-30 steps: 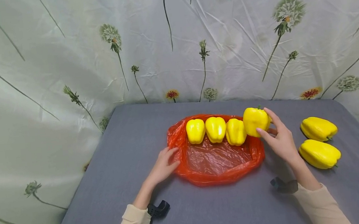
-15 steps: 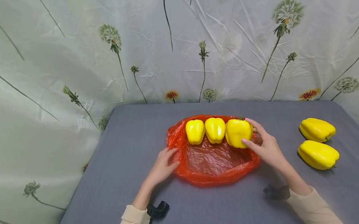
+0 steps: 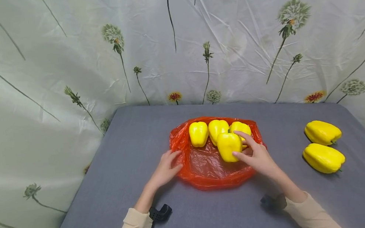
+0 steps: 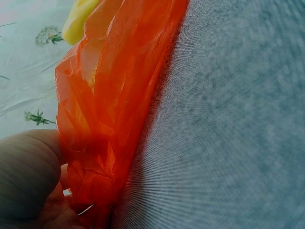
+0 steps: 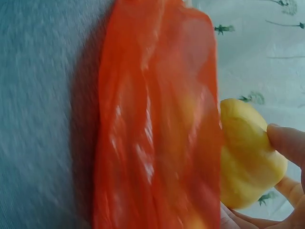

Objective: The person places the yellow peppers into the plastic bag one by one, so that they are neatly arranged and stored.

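In the head view, my right hand [image 3: 258, 158] holds a yellow bell pepper [image 3: 228, 147] between thumb and fingers, over the opening of a red plastic bag [image 3: 221, 181]. Inside the bag, a row of three more yellow peppers [image 3: 199, 134] stands along the far side; the held one partly covers two of them. My left hand [image 3: 165, 169] pinches the bag's left rim, and the left wrist view shows the film [image 4: 119, 90] bunched between thumb and fingers. From the right wrist, the held pepper [image 5: 245, 157] appears past the bag's wall [image 5: 157, 119].
Two yellow peppers [image 3: 324, 157] lie on their sides at the right of the grey-covered table [image 3: 131, 134]. A pale curtain [image 3: 148, 39] printed with flowers hangs behind and to the left. Dark bands [image 3: 161, 213] sit on both wrists.
My right hand has carried the pepper leftward and nearer, from the bag's right end to above its middle. The left hand has stayed at the left rim.
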`<state>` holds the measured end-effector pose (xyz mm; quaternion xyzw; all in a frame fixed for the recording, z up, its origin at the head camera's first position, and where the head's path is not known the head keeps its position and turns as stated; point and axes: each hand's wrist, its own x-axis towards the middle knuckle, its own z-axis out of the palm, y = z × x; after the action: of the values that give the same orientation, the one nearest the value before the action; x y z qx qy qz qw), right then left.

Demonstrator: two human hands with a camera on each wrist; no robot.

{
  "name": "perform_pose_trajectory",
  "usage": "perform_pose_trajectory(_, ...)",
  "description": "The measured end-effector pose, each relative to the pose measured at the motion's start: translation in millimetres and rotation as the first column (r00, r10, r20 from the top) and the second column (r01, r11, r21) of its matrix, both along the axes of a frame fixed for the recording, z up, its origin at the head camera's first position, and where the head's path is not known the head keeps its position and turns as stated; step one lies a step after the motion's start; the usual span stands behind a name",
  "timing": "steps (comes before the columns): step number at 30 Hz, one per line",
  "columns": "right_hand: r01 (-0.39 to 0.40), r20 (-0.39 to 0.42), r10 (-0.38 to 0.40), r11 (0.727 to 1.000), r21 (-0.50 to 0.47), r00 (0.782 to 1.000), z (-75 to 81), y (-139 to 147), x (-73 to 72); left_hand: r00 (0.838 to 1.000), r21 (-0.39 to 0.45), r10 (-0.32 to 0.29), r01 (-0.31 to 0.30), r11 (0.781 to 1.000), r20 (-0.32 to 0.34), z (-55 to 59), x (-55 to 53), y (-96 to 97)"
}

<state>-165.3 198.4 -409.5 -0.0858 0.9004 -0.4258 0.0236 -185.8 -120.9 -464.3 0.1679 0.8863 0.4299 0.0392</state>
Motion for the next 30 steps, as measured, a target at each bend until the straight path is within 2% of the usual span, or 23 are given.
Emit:
perform_pose_trajectory(6, -0.054, 0.069, 0.057, 0.998, -0.044, 0.996, -6.0, -14, 1.0, 1.000, -0.002, -0.001, 0.000, 1.000, -0.007, -1.1, -0.5, -0.5)
perform_pose_trajectory(13, -0.131, 0.084, 0.139, 0.987, -0.089, 0.987, -12.1, -34, 0.3, 1.000, -0.006, 0.001, -0.001, 1.000, 0.004, -0.4, -0.4, -0.2)
perform_pose_trajectory(17, -0.144, 0.130, 0.159, 0.983, -0.114, 0.979, -12.5, -43, -0.6, 1.000, -0.013, -0.002, 0.002, 1.000, 0.002, 0.2, -0.1, -0.1)
perform_pose_trajectory(22, -0.150, 0.162, 0.164, 0.984, -0.099, 0.973, -14.3, -54, -2.3, 1.000, -0.006, -0.004, 0.004, 1.000, 0.005, 0.3, -0.1, -0.1)
perform_pose_trajectory(26, -0.153, 0.177, 0.169, 0.983, -0.103, 0.969, -17.9, -62, -2.3, 1.000, -0.006, -0.008, 0.008, 1.000, -0.009, -1.2, -0.7, -0.2)
perform_pose_trajectory(30, -0.160, 0.158, 0.174, 0.982, -0.101, 0.972, -21.3, -67, -1.8, 1.000, -0.005, -0.014, 0.014, 1.000, -0.021, -0.9, -0.8, -0.8)
